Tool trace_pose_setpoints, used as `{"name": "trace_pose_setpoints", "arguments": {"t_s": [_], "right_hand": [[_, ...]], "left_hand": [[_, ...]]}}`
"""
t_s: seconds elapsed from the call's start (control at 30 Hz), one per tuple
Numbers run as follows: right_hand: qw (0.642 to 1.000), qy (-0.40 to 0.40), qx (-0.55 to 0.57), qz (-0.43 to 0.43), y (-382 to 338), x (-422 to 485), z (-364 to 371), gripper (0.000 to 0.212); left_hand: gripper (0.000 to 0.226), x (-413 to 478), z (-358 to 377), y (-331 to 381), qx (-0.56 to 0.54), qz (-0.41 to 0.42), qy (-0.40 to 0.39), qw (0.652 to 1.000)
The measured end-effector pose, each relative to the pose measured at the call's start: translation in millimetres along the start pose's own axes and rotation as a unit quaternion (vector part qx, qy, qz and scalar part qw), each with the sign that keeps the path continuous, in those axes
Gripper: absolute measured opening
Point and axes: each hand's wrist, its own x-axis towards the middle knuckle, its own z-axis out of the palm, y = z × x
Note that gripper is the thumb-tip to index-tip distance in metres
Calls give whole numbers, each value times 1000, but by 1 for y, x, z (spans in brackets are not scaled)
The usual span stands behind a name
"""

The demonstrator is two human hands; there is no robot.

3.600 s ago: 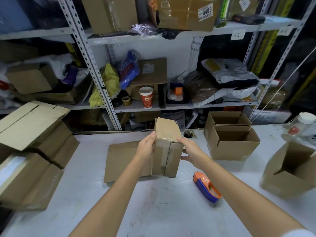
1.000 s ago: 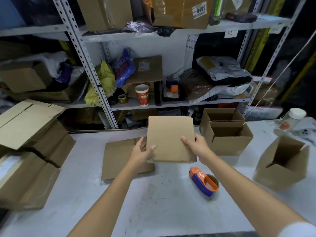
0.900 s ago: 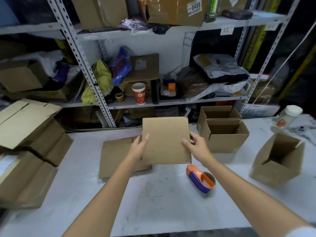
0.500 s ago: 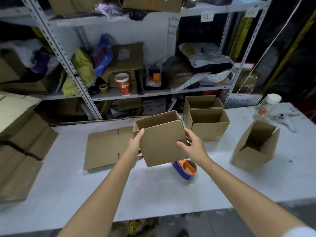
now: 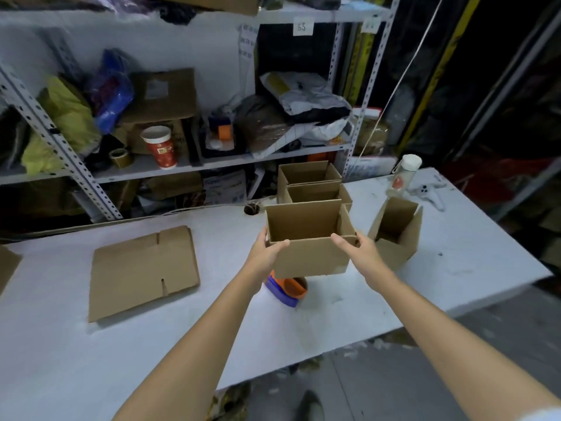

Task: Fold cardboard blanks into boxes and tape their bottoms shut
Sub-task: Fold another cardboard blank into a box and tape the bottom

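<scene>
I hold a brown folded box (image 5: 309, 256) upright in the air above the white table (image 5: 273, 338), its open top facing me. My left hand (image 5: 267, 250) grips its left near corner, thumb over the rim. My right hand (image 5: 355, 247) grips the right near corner the same way. An orange and blue tape dispenser (image 5: 287, 289) lies on the table just below the box, partly hidden by it. A stack of flat cardboard blanks (image 5: 142, 268) lies on the table to the left.
Two open boxes (image 5: 309, 180) stand nested at the table's back edge. Another open box (image 5: 396, 232) leans at the right. A bottle with a white cap (image 5: 403, 174) and a small white toy (image 5: 428, 192) sit far right. Cluttered metal shelves (image 5: 182, 165) rise behind the table.
The box was turned from bottom-up with its taped seam showing to open top up and carried to the right. My view swung right and down.
</scene>
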Motion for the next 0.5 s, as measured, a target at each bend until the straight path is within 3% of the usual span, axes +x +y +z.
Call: {"name": "trace_pose_setpoints", "arguments": {"t_s": [0.07, 0.13, 0.27, 0.5], "right_hand": [[1000, 3, 10, 5, -1, 4, -20, 47], [1000, 3, 8, -1, 4, 17, -36, 39], [1000, -9, 10, -14, 17, 50, -62, 76], [998, -53, -26, -11, 66, 126, -83, 98]], "left_hand": [[68, 6, 20, 5, 12, 15, -5, 1000], [66, 14, 39, 10, 11, 23, 1, 1000], [72, 34, 74, 15, 25, 15, 25, 999], [72, 65, 108, -2, 27, -16, 95, 995]]}}
